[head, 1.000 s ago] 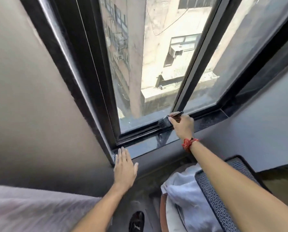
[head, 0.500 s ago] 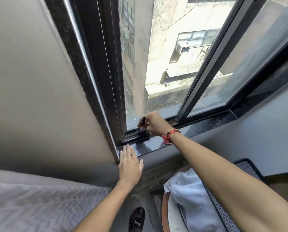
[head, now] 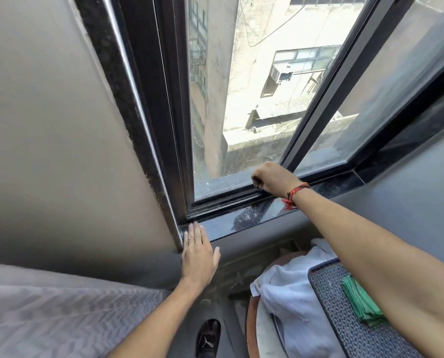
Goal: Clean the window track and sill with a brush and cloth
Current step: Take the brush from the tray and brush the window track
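Tightly curled, the fingers of the right hand clamp on something dark, presumably the brush, though almost all of it is hidden inside the fist. That fist sits on the window track, about midway along the near frame. Leftward, the left hand lies flat with fingers together, tips on the left end of the dusty sill, bracing. To brush well, I would keep the bristles down in the groove and sweep grit in one direction toward a corner. A green cloth waits on the patterned seat at near right. One logo shows on the shoe below; no writing is readable.
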A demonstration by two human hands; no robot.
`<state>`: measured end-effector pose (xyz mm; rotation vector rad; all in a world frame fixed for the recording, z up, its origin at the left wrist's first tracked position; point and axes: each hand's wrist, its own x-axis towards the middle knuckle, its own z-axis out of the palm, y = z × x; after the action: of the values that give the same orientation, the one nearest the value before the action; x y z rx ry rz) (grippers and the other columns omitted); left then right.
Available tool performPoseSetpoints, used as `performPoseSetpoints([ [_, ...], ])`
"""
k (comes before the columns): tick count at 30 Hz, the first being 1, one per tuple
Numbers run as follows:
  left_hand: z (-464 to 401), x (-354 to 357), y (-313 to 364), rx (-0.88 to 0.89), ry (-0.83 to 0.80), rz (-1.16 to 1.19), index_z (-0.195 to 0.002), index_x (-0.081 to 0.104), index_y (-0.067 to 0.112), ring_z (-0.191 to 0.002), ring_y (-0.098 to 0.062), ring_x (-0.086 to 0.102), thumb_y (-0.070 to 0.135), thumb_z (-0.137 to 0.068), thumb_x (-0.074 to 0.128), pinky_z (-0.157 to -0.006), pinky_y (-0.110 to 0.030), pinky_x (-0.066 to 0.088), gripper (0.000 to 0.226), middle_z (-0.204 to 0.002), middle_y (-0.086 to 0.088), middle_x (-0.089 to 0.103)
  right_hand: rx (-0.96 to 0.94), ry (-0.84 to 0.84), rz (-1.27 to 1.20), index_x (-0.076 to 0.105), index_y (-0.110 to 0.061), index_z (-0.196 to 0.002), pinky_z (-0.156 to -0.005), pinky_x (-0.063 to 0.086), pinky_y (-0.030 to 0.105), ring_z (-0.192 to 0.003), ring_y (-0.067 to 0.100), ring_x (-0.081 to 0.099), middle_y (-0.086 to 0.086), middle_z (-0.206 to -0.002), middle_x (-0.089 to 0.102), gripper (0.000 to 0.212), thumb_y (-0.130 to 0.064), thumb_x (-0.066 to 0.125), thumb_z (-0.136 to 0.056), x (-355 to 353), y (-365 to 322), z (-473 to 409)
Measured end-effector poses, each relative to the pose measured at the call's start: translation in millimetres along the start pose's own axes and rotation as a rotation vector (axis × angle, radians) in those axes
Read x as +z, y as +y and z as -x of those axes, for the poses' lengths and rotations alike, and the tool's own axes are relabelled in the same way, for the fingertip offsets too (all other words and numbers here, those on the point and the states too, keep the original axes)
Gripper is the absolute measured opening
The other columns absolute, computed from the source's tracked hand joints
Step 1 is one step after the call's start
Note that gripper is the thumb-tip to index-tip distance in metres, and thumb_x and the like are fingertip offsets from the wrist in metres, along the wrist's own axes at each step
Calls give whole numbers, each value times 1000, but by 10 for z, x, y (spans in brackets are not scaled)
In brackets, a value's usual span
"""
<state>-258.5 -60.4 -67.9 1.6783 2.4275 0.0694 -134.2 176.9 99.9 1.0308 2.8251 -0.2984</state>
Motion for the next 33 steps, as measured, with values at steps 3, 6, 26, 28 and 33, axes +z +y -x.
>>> performPoseSetpoints([
  [3, -1, -3, -1, 0, -4, -13, -153, 13, -10, -153, -38, 15, 50, -100, 45, -125, -49, 19, 87, -163, -29, 17, -36, -21, 28, 69, -9, -72, -80, 61, 37, -72, 22, 66, 2, -71, 61, 24, 5, 55, -86, 14, -48, 6],
  [6, -10, -1, -5, -6, -4, -16, -153, 15, -11, -152, -39, 17, 50, -98, 48, -124, -50, 21, 88, -162, -30, 20, -98, -59, -10, 70, -3, -74, -77, 61, 37, -70, 23, 68, 8, -73, 69, 24, 3, 53, -90, 131, -310, -57],
  [26, 1, -8, -16, 5, -13, -58, -152, 16, -12, -152, -40, 18, 49, -97, 49, -125, -49, 18, 88, -161, -32, 20, -87, -9, -214, 74, -3, -76, -76, 61, 34, -77, 23, 71, 11, -81, 74, 24, 13, 57, -80, 187, -377, -188],
  [28, 7, -29, -10, 8, -16, -49, -153, 15, -11, -152, -40, 17, 49, -98, 47, -126, -48, 16, 87, -162, -31, 18, -109, -25, -16, 66, -5, -69, -69, 58, 34, -69, 24, 66, 8, -74, 66, 26, 12, 52, -82, 141, -202, -167],
  [33, 14, -63, -1, 8, -21, -45, -153, 14, -10, -153, -39, 16, 46, -98, 47, -126, -48, 17, 86, -162, -31, 17, -134, -57, 311, 70, -1, -89, -73, 63, 41, -80, 31, 73, 14, -86, 71, 26, 14, 49, -89, 216, -110, -86],
])
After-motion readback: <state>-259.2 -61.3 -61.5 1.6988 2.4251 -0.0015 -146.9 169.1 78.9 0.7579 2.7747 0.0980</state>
